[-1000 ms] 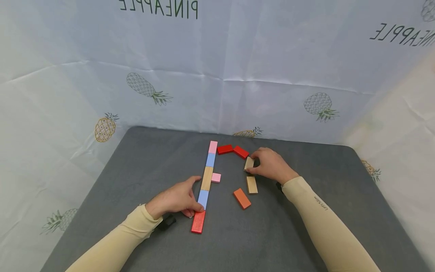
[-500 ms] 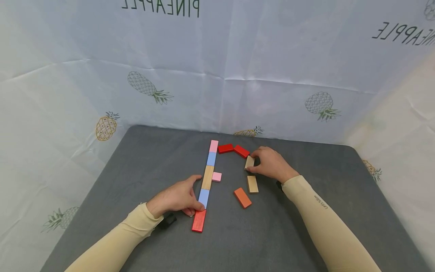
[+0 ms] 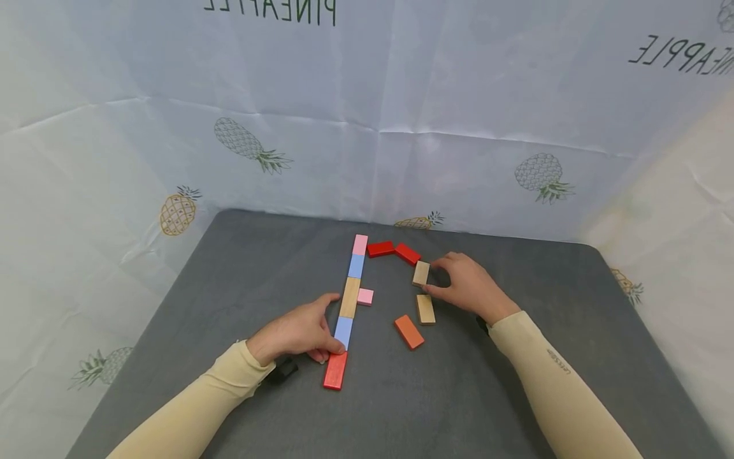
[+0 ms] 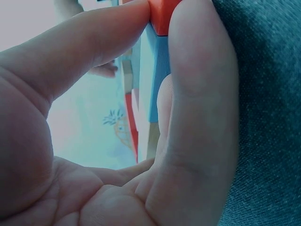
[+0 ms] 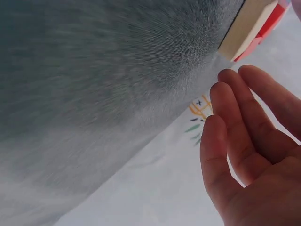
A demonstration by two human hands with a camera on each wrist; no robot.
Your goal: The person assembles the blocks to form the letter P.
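Observation:
On the dark table stands a straight row of blocks: pink [image 3: 360,245], blue [image 3: 356,266], tan [image 3: 350,297], a second blue block [image 3: 343,330], then a red block [image 3: 335,372] nearest the person. My left hand [image 3: 295,330] pinches the red block's far end, where it meets the blue one; the left wrist view has thumb and finger on either side of it. My right hand [image 3: 467,287] is beside a small tan block [image 3: 421,273], fingers parted from it and holding nothing. That block lies against the end of two red blocks [image 3: 408,254] curving from the row's top.
Below the small tan block lies another tan block [image 3: 425,310], with an orange block [image 3: 410,332] to its lower left. A small pink block [image 3: 365,297] juts from the row's right side. Pineapple-printed cloth [image 3: 367,159] hangs behind the table [image 3: 459,395].
The right hand has let go of the small tan block and drawn slightly to the right. The left hand keeps its place at the red block.

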